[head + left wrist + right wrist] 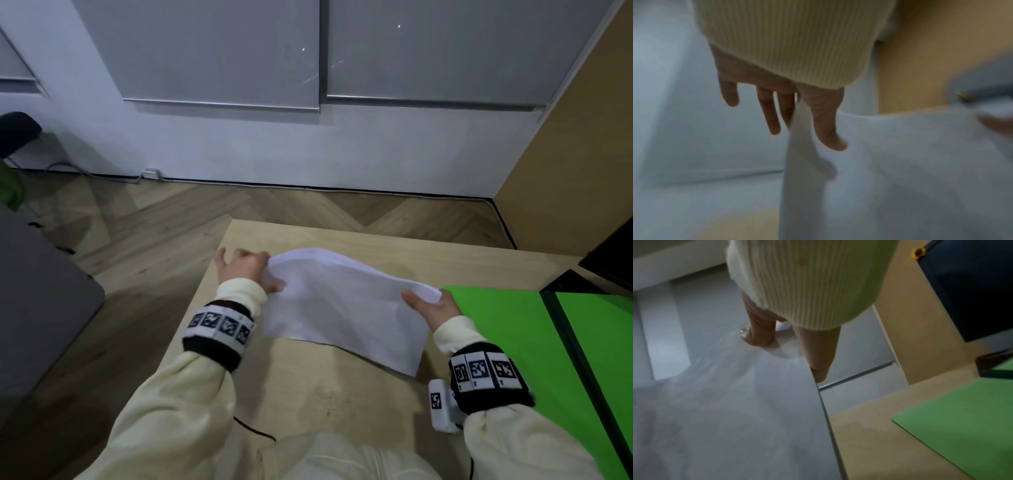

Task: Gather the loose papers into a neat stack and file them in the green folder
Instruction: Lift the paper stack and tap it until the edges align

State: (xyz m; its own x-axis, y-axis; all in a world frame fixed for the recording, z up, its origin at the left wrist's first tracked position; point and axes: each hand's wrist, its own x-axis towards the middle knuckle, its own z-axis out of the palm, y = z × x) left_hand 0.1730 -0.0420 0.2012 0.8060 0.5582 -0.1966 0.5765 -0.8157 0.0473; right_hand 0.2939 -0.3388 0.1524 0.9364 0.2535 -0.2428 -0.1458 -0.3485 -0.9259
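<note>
Wooden table (308, 394) on herringbone floor (171, 212); white wall (239, 147) behind.

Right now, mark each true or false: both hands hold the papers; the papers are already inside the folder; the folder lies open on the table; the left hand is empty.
1. Both hands hold the papers: true, left hand and right hand each keep a grip on one end.
2. The papers are inside the folder: false, they are held above the table.
3. The folder lies open on the table: true.
4. The left hand is empty: false, it pinches the papers.
</note>
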